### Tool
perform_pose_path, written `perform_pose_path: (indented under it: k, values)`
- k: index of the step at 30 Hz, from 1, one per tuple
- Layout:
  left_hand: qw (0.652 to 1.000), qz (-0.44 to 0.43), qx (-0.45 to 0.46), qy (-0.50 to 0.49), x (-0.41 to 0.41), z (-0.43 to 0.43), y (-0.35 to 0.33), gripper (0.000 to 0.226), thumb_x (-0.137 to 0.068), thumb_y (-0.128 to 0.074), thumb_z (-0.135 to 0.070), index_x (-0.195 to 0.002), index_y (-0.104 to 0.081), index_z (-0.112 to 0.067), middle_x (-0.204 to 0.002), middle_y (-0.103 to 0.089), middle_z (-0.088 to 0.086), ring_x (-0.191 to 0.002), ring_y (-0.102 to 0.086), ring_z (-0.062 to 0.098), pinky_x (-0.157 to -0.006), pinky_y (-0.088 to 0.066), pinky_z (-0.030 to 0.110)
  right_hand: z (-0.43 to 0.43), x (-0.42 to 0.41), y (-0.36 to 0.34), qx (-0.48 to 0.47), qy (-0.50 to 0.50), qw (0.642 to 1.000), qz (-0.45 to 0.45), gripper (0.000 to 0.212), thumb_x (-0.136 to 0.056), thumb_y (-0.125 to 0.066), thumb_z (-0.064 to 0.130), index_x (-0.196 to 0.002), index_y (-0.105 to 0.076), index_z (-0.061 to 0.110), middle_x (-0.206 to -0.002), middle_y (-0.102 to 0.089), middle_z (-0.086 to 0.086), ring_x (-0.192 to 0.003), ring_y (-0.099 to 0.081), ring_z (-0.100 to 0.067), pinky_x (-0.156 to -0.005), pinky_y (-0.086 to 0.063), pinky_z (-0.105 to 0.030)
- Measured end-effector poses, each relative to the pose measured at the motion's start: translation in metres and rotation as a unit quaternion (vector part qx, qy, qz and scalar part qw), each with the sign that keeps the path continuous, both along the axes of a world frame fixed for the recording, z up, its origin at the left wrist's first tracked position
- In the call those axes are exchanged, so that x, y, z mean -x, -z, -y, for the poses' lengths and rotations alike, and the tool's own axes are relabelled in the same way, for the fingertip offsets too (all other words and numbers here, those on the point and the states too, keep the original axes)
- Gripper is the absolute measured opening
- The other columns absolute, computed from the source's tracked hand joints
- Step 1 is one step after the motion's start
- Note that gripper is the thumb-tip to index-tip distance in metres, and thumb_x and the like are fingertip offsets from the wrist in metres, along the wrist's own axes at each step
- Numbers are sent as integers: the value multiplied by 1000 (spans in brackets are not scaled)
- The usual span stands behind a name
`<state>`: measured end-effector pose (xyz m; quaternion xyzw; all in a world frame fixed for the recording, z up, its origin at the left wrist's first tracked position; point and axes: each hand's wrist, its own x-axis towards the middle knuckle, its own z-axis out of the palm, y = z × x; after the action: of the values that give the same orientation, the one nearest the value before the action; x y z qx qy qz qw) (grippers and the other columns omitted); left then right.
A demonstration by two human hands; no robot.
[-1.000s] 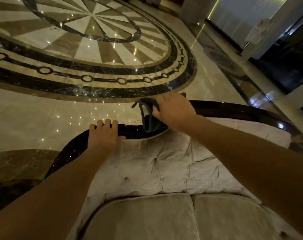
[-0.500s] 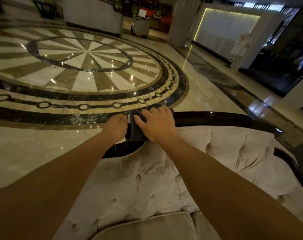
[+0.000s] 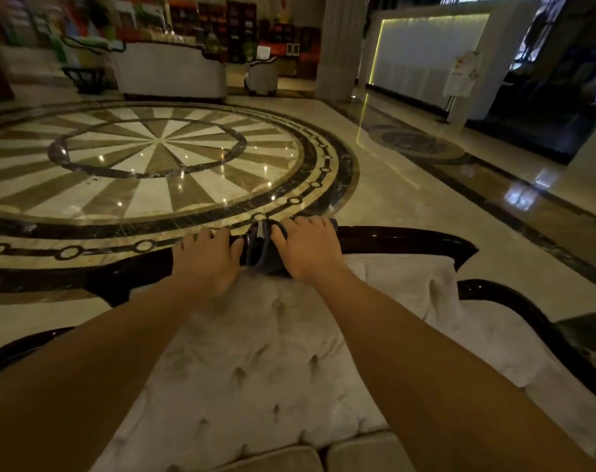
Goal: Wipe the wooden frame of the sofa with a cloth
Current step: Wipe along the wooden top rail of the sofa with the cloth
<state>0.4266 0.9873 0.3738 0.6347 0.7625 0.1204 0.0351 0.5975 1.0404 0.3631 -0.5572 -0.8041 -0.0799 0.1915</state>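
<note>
The sofa's dark glossy wooden frame (image 3: 409,241) curves along the top of its pale tufted backrest (image 3: 255,362). A dark cloth (image 3: 259,250) is draped over the top rail near the middle. My right hand (image 3: 306,248) presses down on the cloth, fingers over the rail's far side. My left hand (image 3: 206,258) rests on the rail just left of the cloth, fingers curled over the wood, thumb close to the cloth's edge. Part of the cloth is hidden under my right palm.
Behind the sofa lies a polished marble floor with a round inlaid pattern (image 3: 153,155). Across the hall stand another sofa (image 3: 170,74) and an armchair (image 3: 262,74). A pillar (image 3: 339,46), a lit wall panel (image 3: 422,52) and a sign stand (image 3: 460,76) are at the right.
My left hand slid right along the rail until it sits beside the cloth. The view tilted up, showing more of the hall. My right hand stays on the cloth.
</note>
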Motion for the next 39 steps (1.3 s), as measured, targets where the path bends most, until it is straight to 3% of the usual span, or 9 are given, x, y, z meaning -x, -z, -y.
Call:
perform_pose_path:
  k: [8, 15, 23, 25, 27, 30, 34, 37, 39]
  values:
    - [998, -59, 17, 8, -145, -53, -1, 48, -98, -23, -51, -121, -50, -18, -132, -54, 17, -124, -44, 43, -106, -29, 58, -42, -137, 15, -32, 27, 999, -24, 30, -101, -39, 40, -102, -63, 23, -97, -71, -6, -94, -63, -34, -91, -47, -49]
    - [992, -83, 6, 98, -237, -88, -1, 44, -99, -26, -44, -122, -48, -14, -130, -57, 18, -121, -48, 41, -101, -34, 56, -68, -226, 23, 46, 34, 996, -67, 43, -103, -24, 44, -119, -57, 21, -118, -65, -8, -113, -55, -34, -104, -36, -48]
    - [982, -151, -12, 113, -337, -111, 16, 54, -96, -27, -54, -126, -49, -15, -130, -57, 15, -123, -47, 41, -102, -34, 58, -96, -331, 49, 97, 41, 982, -154, 37, -105, -27, 32, -113, -57, 12, -108, -64, -16, -100, -56, -37, -96, -41, -47]
    - [980, -156, -3, 120, -371, -120, 20, 57, -96, -25, -56, -130, -47, -15, -133, -55, 15, -126, -46, 41, -104, -33, 59, -108, -365, 66, 126, 42, 963, -233, 39, -106, -28, 32, -119, -57, 9, -114, -63, -17, -101, -56, -35, -91, -43, -43]
    - [979, -159, 1, 124, -400, -128, 25, 59, -96, -21, -55, -130, -47, -15, -133, -54, 16, -126, -45, 42, -104, -33, 60, -112, -389, 87, 198, 79, 910, -357, 41, -107, -27, 35, -127, -54, 12, -118, -61, -13, -100, -55, -29, -87, -42, -36]
    - [976, -171, 6, 132, -428, -134, 32, 56, -98, -19, -51, -130, -47, -15, -134, -54, 17, -128, -43, 43, -105, -30, 63, -104, -400, 134, 343, 88, 862, -364, 36, -100, -45, 8, -135, -50, 3, -131, -58, -20, -118, -55, -36, -93, -40, -32]
    - [957, -225, -12, 182, -447, -139, 39, 42, -100, -27, -40, -127, -45, -14, -130, -55, 15, -122, -48, 39, -102, -36, 59, -103, -392, 162, 324, 34, 864, -384, 47, -96, -47, 4, -143, -41, 3, -125, -60, -22, -113, -57, -40, -97, -46, -45]
    - [912, -316, -14, 260, -462, -139, 50, 49, -97, -40, -31, -141, -32, -11, -139, -46, 15, -127, -43, 36, -107, -35, 52, -110, -398, 156, 281, -4, 881, -381, 60, -101, -42, 17, -155, -18, 16, -98, -60, -5, -80, -59, -28, -67, -46, -40]
    - [891, -355, -13, 283, -475, -143, 54, 48, -93, -46, -25, -138, -38, -10, -139, -46, 15, -125, -43, 35, -106, -36, 48, -114, -399, 151, 263, -17, 876, -404, 41, -103, -39, 16, -143, -39, 12, -98, -59, -5, -84, -58, -25, -64, -41, -30]
